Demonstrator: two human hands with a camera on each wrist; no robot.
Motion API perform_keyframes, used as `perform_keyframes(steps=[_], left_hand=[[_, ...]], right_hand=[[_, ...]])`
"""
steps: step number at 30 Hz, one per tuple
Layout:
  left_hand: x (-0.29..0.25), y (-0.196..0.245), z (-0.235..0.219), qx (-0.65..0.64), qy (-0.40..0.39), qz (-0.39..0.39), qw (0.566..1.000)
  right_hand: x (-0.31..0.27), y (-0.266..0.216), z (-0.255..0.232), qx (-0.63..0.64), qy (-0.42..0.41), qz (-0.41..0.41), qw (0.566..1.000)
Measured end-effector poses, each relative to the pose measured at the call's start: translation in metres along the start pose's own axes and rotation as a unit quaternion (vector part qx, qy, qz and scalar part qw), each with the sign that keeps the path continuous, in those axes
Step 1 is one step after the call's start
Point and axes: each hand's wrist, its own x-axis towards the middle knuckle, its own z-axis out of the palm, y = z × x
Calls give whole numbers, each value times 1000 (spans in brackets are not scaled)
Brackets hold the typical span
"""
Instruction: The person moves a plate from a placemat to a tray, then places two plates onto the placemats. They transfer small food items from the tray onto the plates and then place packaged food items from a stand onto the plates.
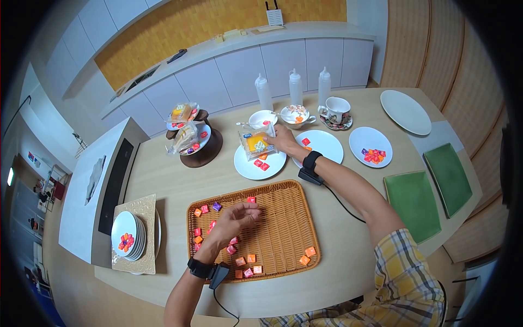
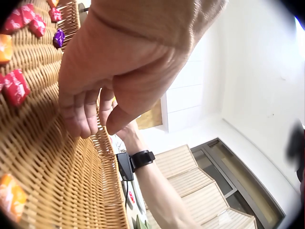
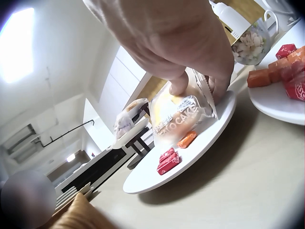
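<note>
My right hand [image 1: 284, 139] pinches a clear-wrapped cake [image 1: 255, 144] by the right side of its wrapper. In the right wrist view, the packet stands tilted on the white plate [image 3: 202, 153], close behind a red wrapped candy [image 3: 168, 163] and an orange one [image 3: 187, 139]. My left hand [image 1: 237, 219] hovers over the wicker tray [image 1: 283, 218], its fingers loosely bent and holding nothing. Red, orange and purple candies lie scattered in that tray, among them a purple candy [image 2: 59, 38] beyond the left hand.
A tiered stand [image 1: 202, 155] with wrapped cakes is at the left, near stacked plates [image 1: 143, 240]. Behind the plate are a bowl, a cup [image 1: 336, 111] and squeeze bottles [image 1: 296, 90]. A candy plate [image 1: 357, 141] and green plates [image 1: 411, 204] lie to the right.
</note>
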Motion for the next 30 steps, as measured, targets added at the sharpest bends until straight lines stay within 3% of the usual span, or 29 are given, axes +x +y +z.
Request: perform_keyframes(steps=[30], left_hand=[[4,-1,0,-8,-3,0,1000]], right_hand=[[-1,-7,-6,-68,-47,52,995]])
